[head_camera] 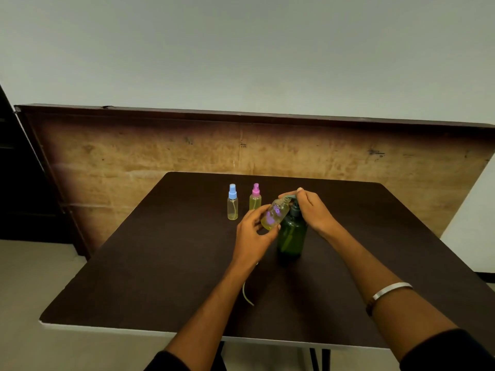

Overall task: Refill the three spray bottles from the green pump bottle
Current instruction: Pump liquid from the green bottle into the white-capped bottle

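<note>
My left hand (251, 234) fingers grip the uncapped clear spray bottle (276, 214), tilted against the dark green pump bottle (292, 234); my right hand (310, 207) wraps its pump, nozzle hidden.

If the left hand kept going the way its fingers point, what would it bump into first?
Nothing new: the left hand already holds the tilted uncapped spray bottle. Beyond that, probably the green pump bottle's pump; depth is unclear.

Three spray bottles (232, 202) (255, 197) (275, 214), one green pump bottle (292, 236).
</note>
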